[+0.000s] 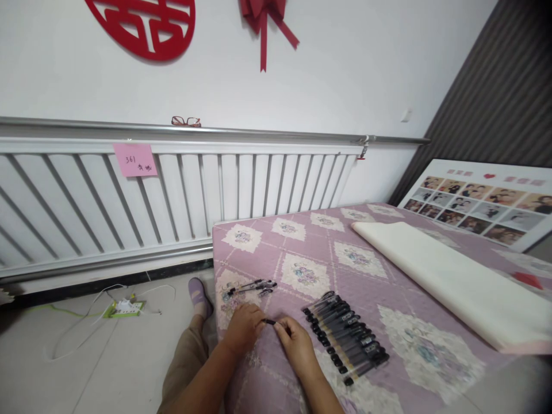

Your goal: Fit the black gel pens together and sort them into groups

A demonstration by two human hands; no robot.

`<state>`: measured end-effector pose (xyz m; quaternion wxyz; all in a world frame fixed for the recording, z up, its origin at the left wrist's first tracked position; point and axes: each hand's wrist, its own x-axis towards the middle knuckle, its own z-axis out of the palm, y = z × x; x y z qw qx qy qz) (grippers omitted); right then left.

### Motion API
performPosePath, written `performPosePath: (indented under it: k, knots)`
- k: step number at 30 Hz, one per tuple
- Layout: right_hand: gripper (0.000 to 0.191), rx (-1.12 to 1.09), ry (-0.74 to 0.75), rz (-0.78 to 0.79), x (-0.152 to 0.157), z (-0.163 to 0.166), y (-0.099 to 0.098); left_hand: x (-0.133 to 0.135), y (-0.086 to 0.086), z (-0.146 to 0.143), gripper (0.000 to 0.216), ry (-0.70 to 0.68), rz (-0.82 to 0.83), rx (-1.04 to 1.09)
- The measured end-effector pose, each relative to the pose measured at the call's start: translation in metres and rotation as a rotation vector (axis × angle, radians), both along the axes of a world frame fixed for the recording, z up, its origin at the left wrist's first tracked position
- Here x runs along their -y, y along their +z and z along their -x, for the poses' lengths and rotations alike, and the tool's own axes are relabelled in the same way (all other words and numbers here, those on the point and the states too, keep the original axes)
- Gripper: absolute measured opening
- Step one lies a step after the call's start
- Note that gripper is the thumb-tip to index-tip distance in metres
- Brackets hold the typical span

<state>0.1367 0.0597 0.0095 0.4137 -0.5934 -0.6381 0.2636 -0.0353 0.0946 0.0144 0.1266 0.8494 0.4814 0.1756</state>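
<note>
My left hand [245, 329] and my right hand [297, 345] meet over the near left part of the purple patterned bed cover [267, 368]. Between their closed fingers runs a pen, of which only a short black part [270, 322] shows. The fingers hide the rest of it. Just beyond my left hand lie several loose black pens [252, 286], pointing different ways. To the right of my right hand, a slanting row of many black capped pens [347, 333] lies side by side on the cover.
A rolled-up cream sheet or mat [448, 276] lies across the right side of the bed. Behind it leans a photo board [478, 201]. A white radiator [259, 178] borders the far edge. On the floor at left sits a power strip [125, 309] with trailing cables.
</note>
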Motion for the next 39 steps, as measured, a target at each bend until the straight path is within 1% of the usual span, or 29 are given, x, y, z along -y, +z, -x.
performPosePath:
  k: [3,8,14,18,23,30,33,37,39]
  knots:
    - [0.016,-0.002,-0.002,0.009,0.0001,0.0006,0.0000,0.0001,0.0008,0.0001,0.016,-0.014,0.008,0.020]
    - [0.016,-0.066,0.021,-0.002,0.0003,0.0000,0.0027,0.0021,0.0026,0.0000,0.020,-0.011,0.000,0.052]
    - [0.018,-0.153,-0.046,-0.010,0.0011,-0.0015,0.0043,0.0028,0.0028,-0.0012,0.022,-0.002,-0.001,0.021]
    - [0.020,-0.154,-0.051,-0.001,0.0004,-0.0020,0.0028,0.0014,0.0012,-0.0018,0.020,0.004,-0.008,0.005]
    - [0.021,-0.139,-0.030,0.032,-0.0009,-0.0026,0.0004,0.0001,-0.0017,-0.0016,0.015,0.029,-0.033,0.038]
    - [0.020,-0.130,-0.026,0.036,-0.0005,-0.0016,0.0033,0.0003,-0.0024,-0.0019,0.011,0.047,-0.033,0.038]
    - [0.018,-0.119,-0.020,0.031,0.0003,-0.0011,0.0046,0.0024,0.0004,-0.0016,0.012,0.023,-0.036,0.049]
    - [0.020,-0.102,0.020,0.031,-0.0001,-0.0024,0.0037,0.0044,0.0020,-0.0012,0.022,-0.060,-0.043,0.029]
    - [0.022,-0.107,0.005,0.021,-0.0009,-0.0037,0.0007,0.0039,0.0000,-0.0015,0.020,-0.037,-0.064,0.031]
